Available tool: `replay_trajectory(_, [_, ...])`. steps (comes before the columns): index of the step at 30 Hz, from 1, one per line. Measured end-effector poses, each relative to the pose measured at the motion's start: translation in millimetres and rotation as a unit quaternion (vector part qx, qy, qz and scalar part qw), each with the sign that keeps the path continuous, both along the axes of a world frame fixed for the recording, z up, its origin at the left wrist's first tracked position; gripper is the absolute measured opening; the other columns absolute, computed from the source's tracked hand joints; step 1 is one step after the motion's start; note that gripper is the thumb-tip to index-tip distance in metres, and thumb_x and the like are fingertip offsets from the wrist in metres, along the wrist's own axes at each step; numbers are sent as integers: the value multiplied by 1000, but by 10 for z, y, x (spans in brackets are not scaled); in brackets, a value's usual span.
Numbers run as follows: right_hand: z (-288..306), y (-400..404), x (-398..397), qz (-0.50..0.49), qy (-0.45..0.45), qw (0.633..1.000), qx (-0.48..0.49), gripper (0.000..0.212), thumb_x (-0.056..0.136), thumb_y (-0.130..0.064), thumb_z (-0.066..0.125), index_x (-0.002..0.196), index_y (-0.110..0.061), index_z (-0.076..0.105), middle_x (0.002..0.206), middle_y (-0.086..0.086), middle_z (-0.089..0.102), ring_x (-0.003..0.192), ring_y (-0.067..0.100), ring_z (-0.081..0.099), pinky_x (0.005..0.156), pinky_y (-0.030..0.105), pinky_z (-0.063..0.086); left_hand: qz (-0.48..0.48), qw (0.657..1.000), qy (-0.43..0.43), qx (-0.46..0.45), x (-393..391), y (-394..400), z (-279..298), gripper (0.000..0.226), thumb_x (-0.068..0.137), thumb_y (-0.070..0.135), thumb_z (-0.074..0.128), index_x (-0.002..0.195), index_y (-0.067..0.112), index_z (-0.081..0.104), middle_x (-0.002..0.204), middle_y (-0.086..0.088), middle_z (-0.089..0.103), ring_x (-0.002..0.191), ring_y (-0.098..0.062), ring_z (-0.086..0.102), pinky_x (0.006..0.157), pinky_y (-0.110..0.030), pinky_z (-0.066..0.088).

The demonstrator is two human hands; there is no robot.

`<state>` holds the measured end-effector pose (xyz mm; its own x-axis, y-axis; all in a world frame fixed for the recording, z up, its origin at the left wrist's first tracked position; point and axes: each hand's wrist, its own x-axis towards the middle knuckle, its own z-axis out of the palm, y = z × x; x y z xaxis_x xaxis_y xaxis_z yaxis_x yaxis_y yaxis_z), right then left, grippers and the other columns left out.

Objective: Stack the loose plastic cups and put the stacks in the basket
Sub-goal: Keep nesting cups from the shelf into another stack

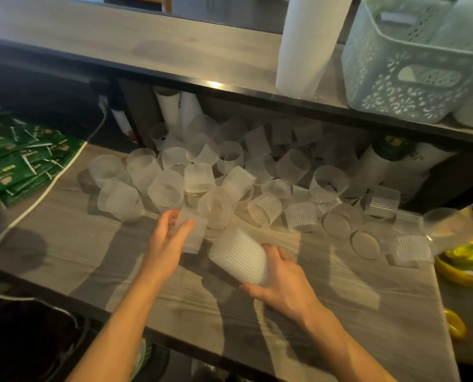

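Observation:
Several loose frosted ribbed plastic cups [230, 172] lie scattered across the grey wooden counter [92, 252], upright and on their sides. My right hand [282, 279] grips a short stack of cups [241, 256] that lies tilted, open end toward the pile. My left hand [169, 232] closes on a single loose cup [192, 234] just left of that stack. A pale green perforated basket [411, 86] stands on the raised shelf at the upper right. A tall white cup stack [307, 42] leans beside it.
Green packets [15, 161] lie at the left with a white cable [53, 180] running past them. More white cup stacks [174, 108] stand under the shelf at the back. Yellow objects [461, 266] sit at the counter's right edge. The shelf edge [230, 86] overhangs the pile.

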<state>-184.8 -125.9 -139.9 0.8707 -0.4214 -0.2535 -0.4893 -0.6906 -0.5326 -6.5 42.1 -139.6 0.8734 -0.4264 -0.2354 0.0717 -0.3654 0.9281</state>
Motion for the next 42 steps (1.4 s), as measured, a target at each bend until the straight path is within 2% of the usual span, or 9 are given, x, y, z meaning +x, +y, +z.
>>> replay_trajectory(7, [166,3,125,5,-30,998,-50,87,71,-60,72,139,-24,31,131,-5,44,118,20,48,93,35,40,-150,987,-56,7,23,-192,330,55,69,73,53,121,58,47,126,8,46,109,-7,54,90,-30,48])
replay_trajectory(15, [143,123,225,-62,-44,997,-14,91,68,-63,72,141,-27,31,129,-6,44,115,21,52,91,37,44,-200,979,-26,-43,146,-296,451,53,82,61,57,130,46,43,124,11,53,106,-4,57,87,-29,48])
replay_trajectory(19, [80,188,221,-67,-33,997,0,88,67,-63,71,138,-29,33,125,-7,45,114,21,52,90,38,46,-242,967,-58,58,204,-295,380,43,93,49,57,132,40,43,116,15,51,101,1,52,77,-17,40])
replay_trajectory(25, [8,244,262,-96,-55,993,29,91,58,-72,60,133,-25,38,121,-7,50,111,20,55,87,38,48,-264,963,-43,22,-46,-327,262,83,76,83,28,147,40,34,142,23,34,133,5,31,112,-24,26])
replay_trajectory(29, [-37,206,217,-116,-56,991,42,93,55,-76,60,131,-27,38,117,-12,47,110,17,55,84,35,47,-184,982,-48,-18,-13,-418,255,77,77,78,33,141,37,43,131,23,46,120,10,42,106,-23,36])
replay_trajectory(32, [-48,166,171,-146,-55,987,41,89,55,-75,60,127,-30,37,112,-15,44,106,16,55,78,31,42,-83,975,-205,22,127,-420,149,65,84,63,54,138,28,46,123,14,50,114,-4,49,94,-27,43])
replay_trajectory(35, [-65,106,105,-153,-45,987,35,84,60,-70,67,127,-29,37,112,-13,46,105,17,54,78,32,41,-121,932,-322,118,304,-429,-4,82,82,54,69,147,18,36,142,-3,40,130,-19,36,101,-34,37])
replay_trajectory(38, [-95,68,57,-161,-40,986,36,81,64,-66,72,128,-29,38,113,-13,46,104,17,54,77,31,41,-166,897,-368,181,418,-523,-84,99,76,58,72,153,17,25,151,-5,32,136,-23,32,107,-40,37])
replay_trajectory(42, [-147,55,11,-180,-43,981,51,82,61,-69,72,125,-32,37,114,-14,47,102,13,53,77,28,39,-203,897,-358,161,507,-606,-189,99,77,56,73,154,16,24,155,-5,30,141,-23,29,111,-40,35])
